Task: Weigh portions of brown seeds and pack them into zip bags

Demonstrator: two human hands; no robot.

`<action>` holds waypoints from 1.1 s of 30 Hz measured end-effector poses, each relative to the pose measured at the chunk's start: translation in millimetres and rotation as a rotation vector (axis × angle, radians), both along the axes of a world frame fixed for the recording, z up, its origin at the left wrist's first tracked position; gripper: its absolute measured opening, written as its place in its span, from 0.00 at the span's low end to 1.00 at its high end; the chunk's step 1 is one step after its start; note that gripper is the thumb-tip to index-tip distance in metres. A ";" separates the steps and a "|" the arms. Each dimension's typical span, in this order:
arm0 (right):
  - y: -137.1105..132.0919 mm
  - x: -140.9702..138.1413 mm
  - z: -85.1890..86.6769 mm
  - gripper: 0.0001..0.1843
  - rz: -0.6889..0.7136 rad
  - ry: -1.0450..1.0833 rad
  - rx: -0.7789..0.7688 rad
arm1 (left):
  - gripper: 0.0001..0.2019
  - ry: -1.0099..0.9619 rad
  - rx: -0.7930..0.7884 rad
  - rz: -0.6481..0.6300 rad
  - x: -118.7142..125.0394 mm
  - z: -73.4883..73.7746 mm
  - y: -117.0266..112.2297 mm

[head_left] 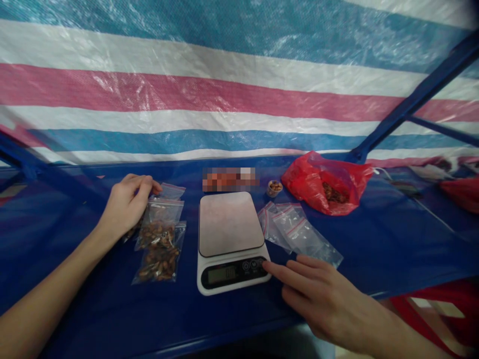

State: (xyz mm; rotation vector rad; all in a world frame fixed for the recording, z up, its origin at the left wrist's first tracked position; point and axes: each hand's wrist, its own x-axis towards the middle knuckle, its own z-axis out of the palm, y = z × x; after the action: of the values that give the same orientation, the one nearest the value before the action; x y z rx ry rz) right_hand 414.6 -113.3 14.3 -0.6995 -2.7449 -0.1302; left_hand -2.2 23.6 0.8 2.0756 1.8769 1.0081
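A white kitchen scale (231, 224) lies in front of me, its plate bare and its small display blurred. My right hand (318, 294) has the index finger stretched to the buttons at the panel's right end, the other fingers loosely bent; it holds nothing. On the left, my left hand (130, 199) rests palm down against a pile of zip bags (159, 254) filled with brown, nut-like pieces. Its fingers are bent and partly hidden, so a grip on a bag cannot be made out. Flat, clear zip bags (299, 227) lie right of the scale, just beyond my right hand.
Behind the scale, a small cup (274, 188) of brown pieces stands beside an open red plastic bag (325, 182) holding more of them. A pixelated reddish item (224, 179) lies nearby. Blue metal bars (415, 104) and a striped tarp (224, 94) bound the blue table (112, 309).
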 end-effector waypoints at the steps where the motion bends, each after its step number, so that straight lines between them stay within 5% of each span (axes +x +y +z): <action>1: 2.1 1.4 0.7 0.18 0.009 0.020 -0.021 | 0.23 -0.001 0.000 0.002 -0.4 -0.4 0.3; 6: 46.9 17.7 7.2 0.12 -0.135 0.297 -0.023 | 0.22 0.001 -0.020 -0.007 0.7 0.8 -0.1; 9: 96.1 25.7 8.2 0.19 -0.357 0.345 -0.097 | 0.21 0.007 -0.033 -0.016 1.9 3.3 -1.6; 15: 161.6 27.3 -9.7 0.32 -0.422 0.412 -0.352 | 0.21 0.011 -0.022 -0.014 -0.6 4.7 -1.9; 19: 164.9 20.6 -7.0 0.31 -0.400 0.449 -0.357 | 0.21 0.021 -0.027 -0.009 -0.8 6.8 -2.2; 27: 133.9 -29.9 41.8 0.34 -0.248 0.479 -0.346 | 0.21 0.044 -0.027 -0.026 3.1 9.8 -4.2; 33: 113.9 -68.4 33.9 0.35 -0.158 0.316 -0.388 | 0.21 0.052 -0.027 -0.024 3.2 9.4 -4.4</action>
State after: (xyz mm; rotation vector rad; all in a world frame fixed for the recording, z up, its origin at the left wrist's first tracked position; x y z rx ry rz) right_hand 346.2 0.6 48.2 -0.9452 -2.4278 0.4517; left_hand 1.1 19.2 10.2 2.1239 1.8746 0.9264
